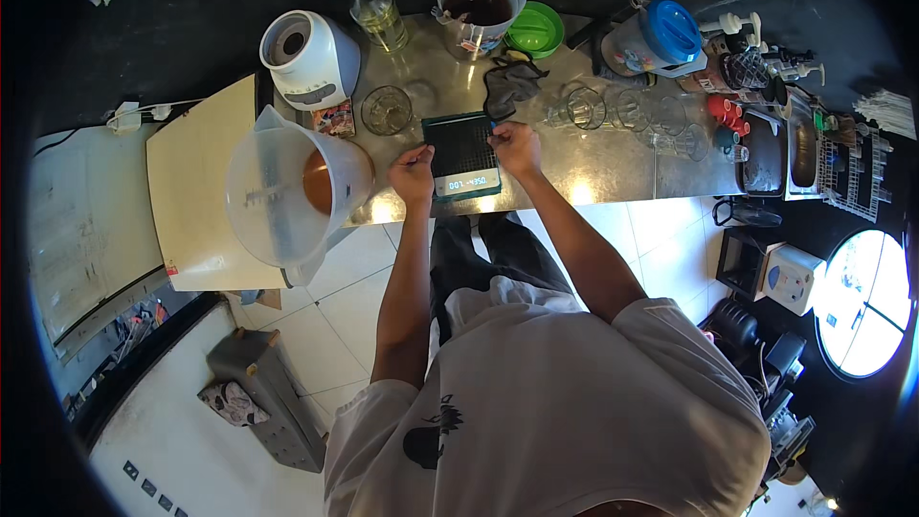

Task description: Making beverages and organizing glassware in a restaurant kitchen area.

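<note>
A dark digital kitchen scale [456,147] with a lit display lies on the steel counter in front of me, its near edge close to the counter's front edge. My left hand [412,175] pinches its left side with thumb and fingertips. On the opposite side, my right hand [518,150] grips near the upper right edge, fingers bent. A grey cloth [512,83] touches the scale's far right corner. Just beyond the far left corner stands an empty-looking drinking glass [387,110]. To the left, a large translucent plastic pitcher [276,190] holds brown liquid.
Behind are a white appliance base [310,61], a glass bottle [380,18], a pitcher of dark liquid [479,21] and a green lid [535,30]. Several clear glasses [633,111] stand right, before a blue-lidded container [671,32] and a sink [762,158]. A pale board [208,215] lies left.
</note>
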Demonstrator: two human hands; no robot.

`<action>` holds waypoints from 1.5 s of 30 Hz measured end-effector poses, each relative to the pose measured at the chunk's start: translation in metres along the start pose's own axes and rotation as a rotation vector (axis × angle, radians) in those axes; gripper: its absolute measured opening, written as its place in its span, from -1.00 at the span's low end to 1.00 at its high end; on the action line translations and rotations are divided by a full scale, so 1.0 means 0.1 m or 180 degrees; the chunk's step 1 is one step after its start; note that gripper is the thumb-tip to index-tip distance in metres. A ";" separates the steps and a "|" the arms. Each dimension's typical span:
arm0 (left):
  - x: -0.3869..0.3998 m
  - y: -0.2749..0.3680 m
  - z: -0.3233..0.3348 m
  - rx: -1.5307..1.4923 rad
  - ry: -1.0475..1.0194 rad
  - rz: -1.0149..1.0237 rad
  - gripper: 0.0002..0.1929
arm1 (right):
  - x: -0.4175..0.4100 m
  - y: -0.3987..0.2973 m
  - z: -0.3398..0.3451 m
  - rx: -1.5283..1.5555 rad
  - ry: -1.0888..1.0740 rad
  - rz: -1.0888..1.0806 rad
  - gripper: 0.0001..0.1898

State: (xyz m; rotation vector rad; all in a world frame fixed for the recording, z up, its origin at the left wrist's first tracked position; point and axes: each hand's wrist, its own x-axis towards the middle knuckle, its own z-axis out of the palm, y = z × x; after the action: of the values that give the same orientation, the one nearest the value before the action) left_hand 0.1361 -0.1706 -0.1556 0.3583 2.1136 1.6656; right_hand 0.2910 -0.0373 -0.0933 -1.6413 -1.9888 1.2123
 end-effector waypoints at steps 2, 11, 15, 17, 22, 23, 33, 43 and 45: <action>-0.04 0.12 0.06 0.0206 -0.0067 -0.0128 -0.83 | 0.00 0.03 -0.03 0.0000 -0.0015 0.0117 -0.83; -0.03 0.00 0.05 -0.0201 -0.0026 -0.0079 -0.86 | 0.03 0.07 0.01 -0.0018 0.0027 0.0028 -0.80; -0.05 0.02 0.04 -0.0143 0.0035 -0.0029 -0.86 | 0.01 0.06 0.02 0.0018 0.0093 -0.0051 -0.79; -0.06 0.06 0.04 -0.0170 0.0048 -0.0154 -0.87 | 0.02 0.08 0.02 0.0026 0.0059 -0.0112 -0.79; -0.11 0.22 0.05 -0.0278 -0.0029 -0.0193 -0.88 | 0.03 0.17 0.03 0.0217 0.0053 -0.0090 -0.78; -0.10 0.26 0.08 -0.0308 -0.0056 -0.0209 -0.88 | 0.04 0.20 0.02 0.0234 0.0045 -0.0099 -0.79; 0.05 0.62 -0.11 0.0954 0.0484 0.0253 -0.10 | 0.17 -0.20 -0.13 -0.0506 0.0447 -0.1134 -0.64; 0.32 1.16 -0.06 0.0394 -0.0092 0.0643 -0.06 | 0.68 0.03 0.02 -0.1073 -0.0042 -0.1230 -0.65; 0.24 1.15 -0.10 0.0427 -0.0064 0.0938 -0.10 | 0.65 0.05 -0.01 -0.0964 -0.0153 -0.1073 -0.64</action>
State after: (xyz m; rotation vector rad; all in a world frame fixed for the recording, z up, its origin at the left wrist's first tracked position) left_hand 0.1038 -0.1399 -0.0465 0.7573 2.2496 1.6677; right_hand 0.2743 0.0225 -0.1145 -1.3273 -2.4525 0.8688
